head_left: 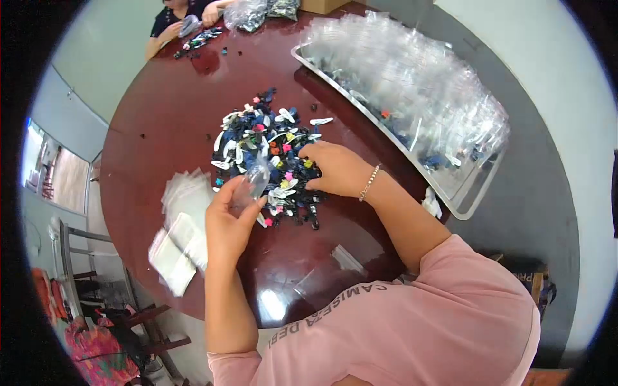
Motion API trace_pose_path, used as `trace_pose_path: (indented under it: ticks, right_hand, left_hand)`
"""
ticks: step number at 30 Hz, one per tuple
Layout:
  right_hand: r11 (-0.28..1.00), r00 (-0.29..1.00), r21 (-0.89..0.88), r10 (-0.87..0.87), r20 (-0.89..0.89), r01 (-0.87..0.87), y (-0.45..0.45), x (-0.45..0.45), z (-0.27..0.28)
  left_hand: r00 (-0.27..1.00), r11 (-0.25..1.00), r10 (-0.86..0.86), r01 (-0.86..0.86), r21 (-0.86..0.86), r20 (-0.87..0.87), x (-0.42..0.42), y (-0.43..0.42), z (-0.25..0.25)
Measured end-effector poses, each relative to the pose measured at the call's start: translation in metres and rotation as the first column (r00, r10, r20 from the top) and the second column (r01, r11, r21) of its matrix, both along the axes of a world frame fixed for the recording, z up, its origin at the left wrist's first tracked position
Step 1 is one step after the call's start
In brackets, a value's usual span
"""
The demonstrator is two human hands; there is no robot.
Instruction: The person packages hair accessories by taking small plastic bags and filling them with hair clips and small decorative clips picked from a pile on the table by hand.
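Note:
A clear plastic bag (pixel 258 180) is pinched in my left hand (pixel 230 222), held at the near left side of a heap of hair clips (pixel 261 138). The heap mixes white snap clips with black and dark blue pieces and small pink, yellow and orange flower-shaped ones. At the heap's right edge is my right hand (pixel 341 170), palm down. Its thumb and fingers are apart and touch the pieces there; no held piece shows.
Flat clear bags (pixel 187 199) lie in stacks left of my left arm. A metal tray (pixel 460 206) piled with filled clear bags (pixel 405 77) stands at the right. Across the round table (pixel 161 122), another person's hands (pixel 209 14) are near more clips. A small plastic strip (pixel 348 259) lies near me.

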State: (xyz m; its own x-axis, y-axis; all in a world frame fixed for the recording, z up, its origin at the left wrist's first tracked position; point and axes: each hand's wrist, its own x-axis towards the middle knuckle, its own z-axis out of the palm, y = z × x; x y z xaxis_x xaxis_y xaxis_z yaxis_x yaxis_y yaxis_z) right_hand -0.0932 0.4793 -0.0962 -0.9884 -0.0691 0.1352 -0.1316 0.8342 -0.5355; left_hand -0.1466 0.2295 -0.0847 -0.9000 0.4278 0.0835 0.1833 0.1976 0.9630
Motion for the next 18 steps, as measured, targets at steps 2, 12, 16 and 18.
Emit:
trace_pose_path:
  ticks: [2, 12, 16, 18]
  right_hand:
    - [0.999, 0.999, -0.031, 0.027, -0.024, -0.028, -0.007, -0.001, -0.007]
    - [0.996, 0.998, -0.073, -0.045, -0.047, 0.042, -0.014, -0.004, -0.008]
    - [0.987, 0.995, -0.159, -0.009, -0.103, -0.007, -0.004, -0.004, -0.008]
    - [0.978, 0.997, -0.206, -0.004, -0.077, -0.012, -0.001, -0.005, -0.008]
  left_hand:
    - [1.0, 1.0, -0.006, 0.006, -0.011, 0.014, 0.002, -0.002, -0.002]
    - [0.997, 0.999, -0.046, 0.046, 0.0, 0.065, -0.002, -0.003, -0.013]
    - [0.998, 0.998, -0.047, 0.048, -0.047, 0.032, 0.0, -0.002, -0.009]
    - [0.997, 0.997, -0.068, 0.069, -0.034, 0.039, 0.002, -0.002, -0.008]
